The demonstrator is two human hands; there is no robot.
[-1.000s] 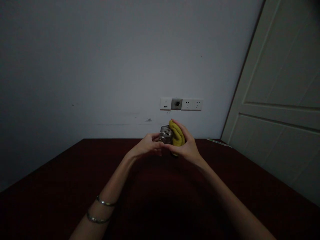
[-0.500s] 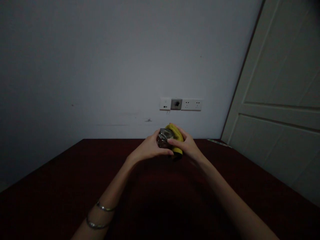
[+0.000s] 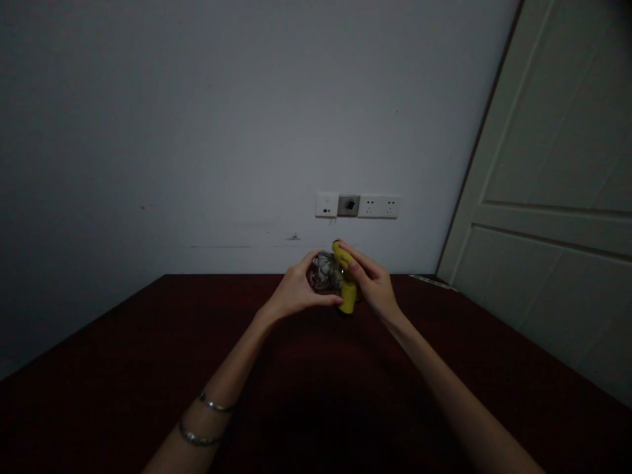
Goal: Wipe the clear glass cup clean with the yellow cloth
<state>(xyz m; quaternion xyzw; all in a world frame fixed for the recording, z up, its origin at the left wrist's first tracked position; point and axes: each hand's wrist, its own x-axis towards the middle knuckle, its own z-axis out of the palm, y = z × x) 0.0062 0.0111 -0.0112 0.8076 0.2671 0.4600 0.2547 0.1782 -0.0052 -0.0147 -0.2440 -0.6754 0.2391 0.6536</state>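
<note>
My left hand (image 3: 299,288) is closed around a clear, shiny glass (image 3: 324,272), thumb below and fingers over the far side. The glass is raised in front of me; part of it is hidden by my fingers. My right hand (image 3: 372,280) grips a folded yellow cloth (image 3: 348,296) with dark edges and presses it against the right side of the glass. The cloth bends around that side, its lower end hanging below my left thumb. Dim light makes the exact shape of the glass hard to tell.
A dark red table (image 3: 162,349) spreads below my hands up to the pale wall (image 3: 222,131). Wall sockets (image 3: 378,207) sit just above and behind my hands. On the right stands a panelled door (image 3: 553,197). A thin flat strip (image 3: 432,282) lies at the table's far right edge.
My right hand has shifted slightly right and turned, its thumb moving off the glass onto the yellow cloth. The cloth's lower part shows more. My left hand keeps the glass nearly in place.
</note>
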